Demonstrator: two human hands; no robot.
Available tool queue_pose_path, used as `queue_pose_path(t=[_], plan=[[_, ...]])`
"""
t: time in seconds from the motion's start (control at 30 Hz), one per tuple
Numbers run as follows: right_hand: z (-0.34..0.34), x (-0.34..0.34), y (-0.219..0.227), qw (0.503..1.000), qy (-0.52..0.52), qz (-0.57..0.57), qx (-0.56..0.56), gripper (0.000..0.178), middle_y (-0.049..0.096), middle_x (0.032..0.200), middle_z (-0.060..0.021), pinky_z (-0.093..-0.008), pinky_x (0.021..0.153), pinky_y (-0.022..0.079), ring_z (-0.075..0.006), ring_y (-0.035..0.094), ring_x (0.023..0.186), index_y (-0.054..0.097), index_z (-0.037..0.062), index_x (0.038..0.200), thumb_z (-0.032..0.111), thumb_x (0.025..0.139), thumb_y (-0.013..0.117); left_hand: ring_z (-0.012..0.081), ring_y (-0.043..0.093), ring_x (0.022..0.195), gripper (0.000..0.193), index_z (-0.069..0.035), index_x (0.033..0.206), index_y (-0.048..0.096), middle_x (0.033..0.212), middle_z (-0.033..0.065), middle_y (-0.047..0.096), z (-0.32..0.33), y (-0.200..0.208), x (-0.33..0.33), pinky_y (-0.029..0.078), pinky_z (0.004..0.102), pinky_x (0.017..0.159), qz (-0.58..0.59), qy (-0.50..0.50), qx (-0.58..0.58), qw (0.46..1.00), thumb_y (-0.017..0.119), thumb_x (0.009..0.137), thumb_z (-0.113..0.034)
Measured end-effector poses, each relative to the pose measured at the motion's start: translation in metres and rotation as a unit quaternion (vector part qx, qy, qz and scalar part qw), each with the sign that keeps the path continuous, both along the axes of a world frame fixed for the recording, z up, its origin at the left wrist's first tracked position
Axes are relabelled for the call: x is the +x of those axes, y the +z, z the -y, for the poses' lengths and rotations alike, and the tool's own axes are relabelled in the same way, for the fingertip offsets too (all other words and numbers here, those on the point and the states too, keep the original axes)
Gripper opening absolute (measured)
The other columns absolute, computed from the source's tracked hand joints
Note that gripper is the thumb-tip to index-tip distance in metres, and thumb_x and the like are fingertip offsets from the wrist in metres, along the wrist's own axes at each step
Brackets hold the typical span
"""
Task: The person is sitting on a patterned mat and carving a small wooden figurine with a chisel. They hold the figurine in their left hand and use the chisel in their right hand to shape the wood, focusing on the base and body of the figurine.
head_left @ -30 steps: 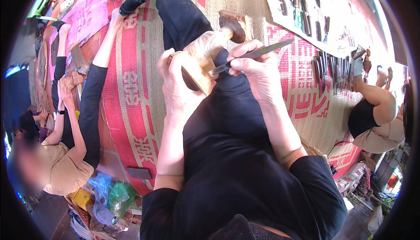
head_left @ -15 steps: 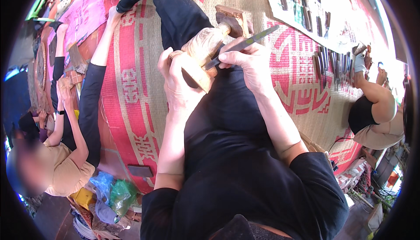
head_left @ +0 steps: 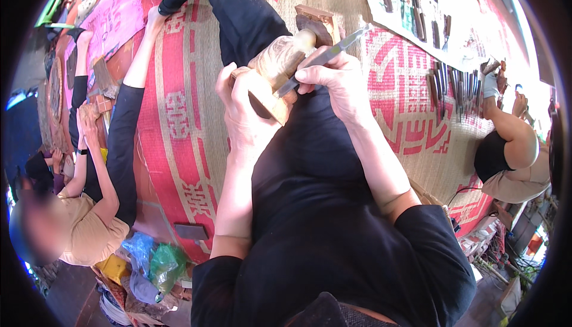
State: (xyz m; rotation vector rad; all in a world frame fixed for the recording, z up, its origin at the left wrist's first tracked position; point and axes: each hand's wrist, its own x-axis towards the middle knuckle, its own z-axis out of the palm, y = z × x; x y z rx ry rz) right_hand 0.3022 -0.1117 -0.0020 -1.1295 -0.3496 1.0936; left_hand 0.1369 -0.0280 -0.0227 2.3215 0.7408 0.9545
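My left hand (head_left: 247, 109) is wrapped round the flat base of a carved wooden figure (head_left: 277, 62), which lies tilted over my lap with its narrower end pointing away. In my right hand (head_left: 339, 83) a long, flat metal carving tool (head_left: 325, 57) is gripped between thumb and fingers. The tool's lower tip meets the wood just above the base; its other end sticks out up and to the right. A wooden block (head_left: 319, 18) with a dark side touches or sits behind the figure's far end; whether they are joined I cannot tell.
A patterned red and straw mat (head_left: 411, 100) spreads under my legs. Rows of carving tools (head_left: 456, 89) lie at right, more on a white sheet (head_left: 381, 20). One person (head_left: 95, 220) sits at left, another (head_left: 512, 154) at right. Plastic bags (head_left: 170, 267) lie lower left.
The carving tool's outer end has swung up and slightly left, and its face now catches the light. The figure has turned slightly in my left hand.
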Motion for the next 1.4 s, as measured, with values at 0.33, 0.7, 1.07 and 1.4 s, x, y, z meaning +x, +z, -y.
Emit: queue_pose_path(t=[0.33, 0.7, 1.07, 1.4], plan=[[0.005, -0.015, 0.012, 0.996, -0.042, 0.036, 0.072, 0.006, 0.063, 0.076, -0.0040, -0.0254, 0.065, 0.048, -0.0099, 0.058, 0.068, 0.064, 0.0013, 0.083, -0.001, 0.080, 0.069, 0.0400, 0.042, 0.119, 0.099, -0.010, 0.131, 0.032, 0.128, 0.0192, 0.036, 0.004, 0.011, 0.006, 0.042, 0.0496, 0.097, -0.023, 0.026, -0.023, 0.999, 0.088, 0.050, -0.005], [0.015, -0.018, 0.019, 0.858, -0.119, 0.496, 0.061, 0.009, 0.064, 0.077, -0.0073, -0.0272, 0.060, 0.048, -0.0147, 0.061, 0.067, 0.062, 0.0016, 0.083, -0.004, 0.080, 0.068, 0.0392, 0.040, 0.119, 0.099, -0.010, 0.131, 0.031, 0.127, 0.0185, 0.036, 0.005, 0.009, 0.006, 0.041, 0.0484, 0.098, -0.033, 0.030, -0.021, 0.999, 0.088, 0.050, -0.008], [0.015, -0.025, 0.012, 0.988, -0.036, 0.133, 0.062, 0.009, 0.064, 0.087, -0.0074, -0.0247, 0.069, 0.051, -0.0122, 0.062, 0.074, 0.063, -0.0007, 0.087, -0.006, 0.080, 0.067, 0.0377, 0.041, 0.119, 0.098, -0.010, 0.130, 0.034, 0.126, 0.0177, 0.037, 0.006, 0.010, 0.006, 0.040, 0.0478, 0.100, -0.023, 0.034, -0.034, 0.999, 0.088, 0.048, -0.006], [0.009, -0.024, -0.003, 0.999, -0.034, -0.009, 0.028, 0.010, 0.065, 0.085, -0.0068, -0.0281, 0.076, 0.049, -0.0140, 0.061, 0.078, 0.064, -0.0006, 0.080, -0.002, 0.074, 0.072, 0.0376, 0.041, 0.120, 0.098, -0.008, 0.130, 0.034, 0.127, 0.0178, 0.037, 0.004, 0.010, 0.007, 0.038, 0.0483, 0.100, -0.010, 0.015, -0.015, 1.000, 0.088, 0.049, -0.005]])
